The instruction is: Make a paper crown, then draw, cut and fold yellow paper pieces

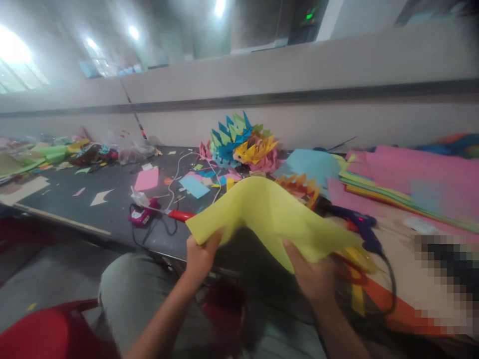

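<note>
A yellow-green sheet of paper [258, 209] arches up between my two hands over the table's front edge. My left hand [202, 252] pinches its left corner, thumb on top. On the right side, my right hand [312, 271] grips the lower edge, its thumb lying on the paper and the other fingers hidden or blurred. Just right of the sheet lies a dark blue glue gun [355, 224] with a small red light. Behind the sheet sits an orange zigzag-cut paper piece [301, 188], partly covered by it.
Spiky folded-paper pieces [243, 142] are heaped against the wall. Stacked coloured sheets [411, 179] lie at the right. Left of my hands are a pink power socket [144, 213], a red-handled tool [181, 215], cords and paper scraps [194, 186]. A red stool [48, 331] stands lower left.
</note>
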